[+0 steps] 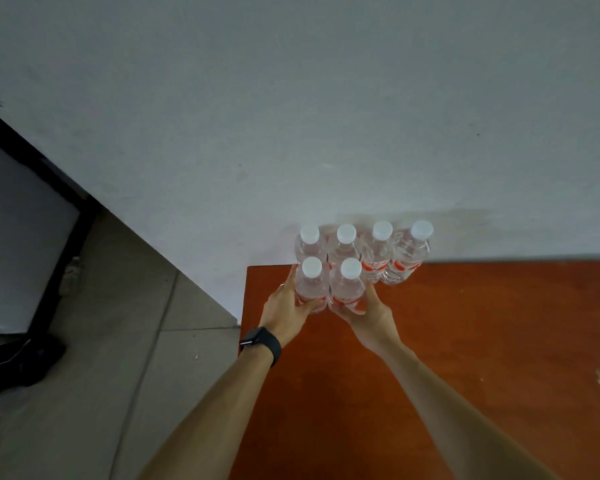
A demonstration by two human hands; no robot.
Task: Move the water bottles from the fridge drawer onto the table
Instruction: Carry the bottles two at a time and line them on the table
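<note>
Standing upright at the bench's (499,323) far left corner, mid-frame, six water bottles (378,258) held clear liquid under white caps: four against the wall (326,133), two in front. The left grip (284,306) curled round the front left bottle (312,291), the right grip (371,315) round the front right bottle (347,289). Bare bench stretched toward the lower right; the floor (136,341) lay beyond its left edge.

Six bottles (374,261) crowded the far left corner of the table (482,341) against the wall (326,133); bare tabletop stretched open rightward and nearer
</note>
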